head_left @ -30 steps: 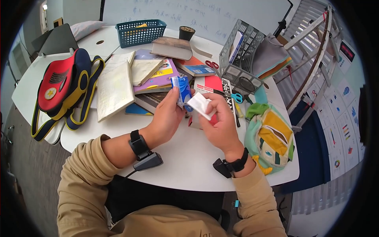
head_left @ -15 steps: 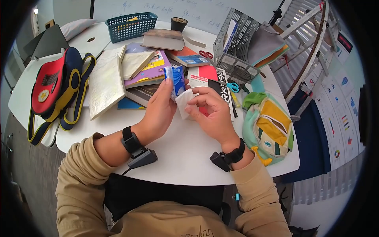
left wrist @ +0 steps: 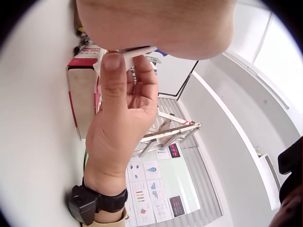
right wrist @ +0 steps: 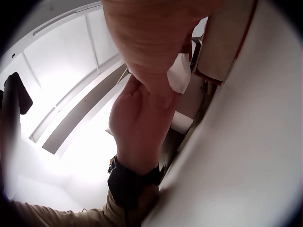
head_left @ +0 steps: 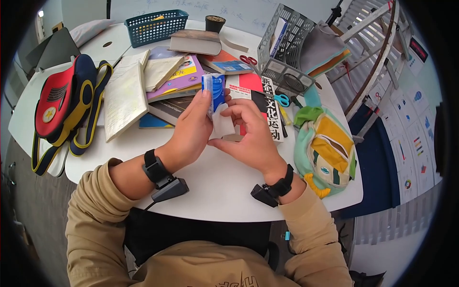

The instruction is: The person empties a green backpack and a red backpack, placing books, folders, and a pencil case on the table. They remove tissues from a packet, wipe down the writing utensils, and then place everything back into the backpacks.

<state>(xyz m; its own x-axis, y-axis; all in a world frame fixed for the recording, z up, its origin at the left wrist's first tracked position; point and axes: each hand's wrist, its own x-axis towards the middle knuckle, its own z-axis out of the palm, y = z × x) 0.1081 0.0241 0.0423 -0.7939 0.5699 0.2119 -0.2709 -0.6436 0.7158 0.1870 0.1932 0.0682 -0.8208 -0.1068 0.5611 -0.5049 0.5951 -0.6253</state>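
In the head view my left hand grips a blue and clear plastic packet, its thumb along the near side. My right hand pinches a folded white tissue just below the packet, against the left hand's fingers. The left wrist view shows the right hand with its thumb on the white tissue's edge. In the right wrist view the tissue hangs beside the fingers. The packet's lower part is hidden behind the hands.
Piled books lie behind the hands, with a red and navy bag at left. A teal basket, plant pot and grey file rack stand behind. A green and yellow bag and blue scissors are at right.
The tissue has moved left and down, from flat over the right fingers to hanging below the packet. Both hands have come closer together, and the view has shifted slightly.
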